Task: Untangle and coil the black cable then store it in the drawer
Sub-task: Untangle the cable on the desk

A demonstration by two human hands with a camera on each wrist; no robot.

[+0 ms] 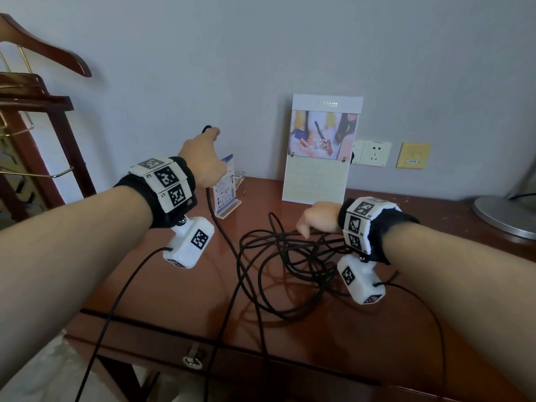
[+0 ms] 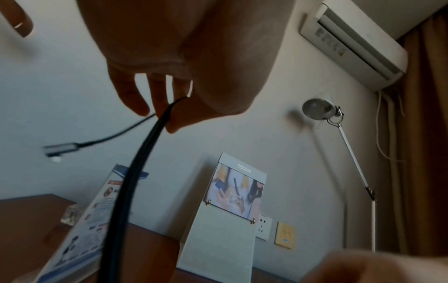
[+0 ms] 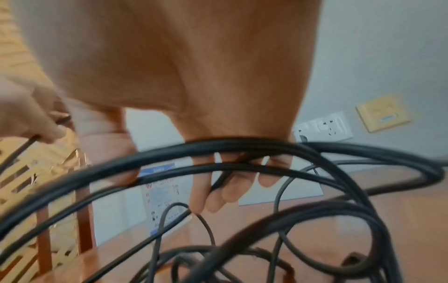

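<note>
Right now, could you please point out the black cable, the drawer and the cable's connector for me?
black cable (image 1: 249, 274): head view, on a strand of the tangle lying on the desk.
drawer (image 1: 145, 340): head view, on its wooden front, left of the ring pull.
connector (image 2: 61, 149): left wrist view, on the dangling grey plug body.

The desk (image 1: 377, 329) is reddish-brown wood with a glossy, polished top that mirrors the black cable (image 1: 261, 256), whose jacket looks smooth and slightly shiny, like rubber or plastic. The drawer (image 1: 261, 364) front is the same wood, with a metal ring pull (image 1: 193, 361). A hanger (image 1: 43, 44) is dark varnished wood. The lamp base (image 1: 504, 216) is brushed, matt metal. A card (image 1: 319, 152) looks like matt paper, and the wristbands (image 1: 162, 184) are black cloth.
</note>
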